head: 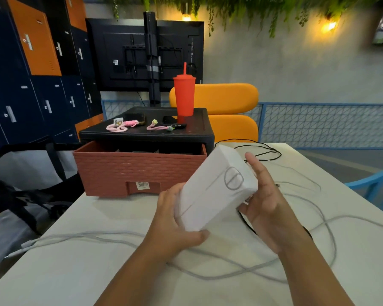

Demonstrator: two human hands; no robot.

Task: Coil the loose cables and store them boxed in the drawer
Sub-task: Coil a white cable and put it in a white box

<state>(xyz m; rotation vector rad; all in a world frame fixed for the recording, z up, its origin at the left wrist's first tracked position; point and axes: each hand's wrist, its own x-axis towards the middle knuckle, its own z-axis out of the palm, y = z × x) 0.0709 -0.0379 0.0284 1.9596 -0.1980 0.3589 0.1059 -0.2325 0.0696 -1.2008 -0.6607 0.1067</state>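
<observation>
Box is up off the table, tilted toward the pulled-out drawer at 11 o'clock. Left hand clamps its near end while right hand lies flat against the side, probably steadying it. White cable sprawls uncoiled from 8 to 4 o'clock, black cable at 1.

The box sits between your left hand and right hand, above cables on the table; the drawer stands behind, to the left.

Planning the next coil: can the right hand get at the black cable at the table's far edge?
Probably yes: the black cable lies uncovered just beyond the right hand, though that hand rests against the white box.
</observation>
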